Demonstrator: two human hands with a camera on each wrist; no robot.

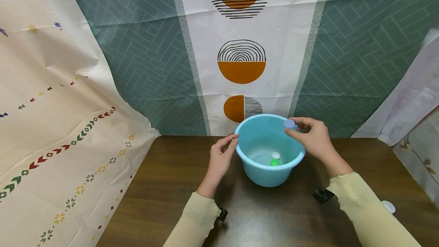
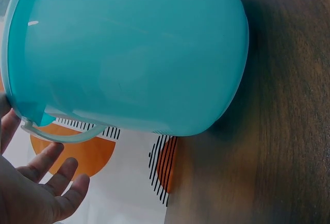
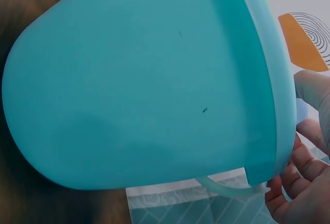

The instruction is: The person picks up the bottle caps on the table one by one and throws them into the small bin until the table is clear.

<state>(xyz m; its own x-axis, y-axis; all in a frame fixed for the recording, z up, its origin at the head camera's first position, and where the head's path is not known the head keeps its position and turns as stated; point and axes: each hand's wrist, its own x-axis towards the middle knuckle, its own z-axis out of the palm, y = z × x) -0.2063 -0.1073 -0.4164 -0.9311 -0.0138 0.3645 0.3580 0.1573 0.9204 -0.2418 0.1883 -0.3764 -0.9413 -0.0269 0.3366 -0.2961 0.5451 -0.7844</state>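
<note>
A light blue plastic bucket [image 1: 269,176] stands upright on the brown table. My left hand [image 1: 221,157] is at its left rim, thumb and index finger pinching the edge; in the left wrist view the other fingers [image 2: 62,175] spread loosely beside the handle [image 2: 77,137]. Over the right side of the rim, my right hand [image 1: 313,138] pinches a round blue-violet cap [image 1: 289,124] between thumb and index finger. Its lower fingers touch the bucket's rim in the right wrist view. Inside, a green cap [image 1: 275,162] and a white cap [image 1: 276,155] lie at the bottom.
A white round lid [image 1: 388,206] lies on the table [image 1: 154,201] at the right, beside my right sleeve. Behind the table hangs a patterned green and white cloth [image 1: 144,68]. A cream cloth [image 1: 68,125] drapes along the left side.
</note>
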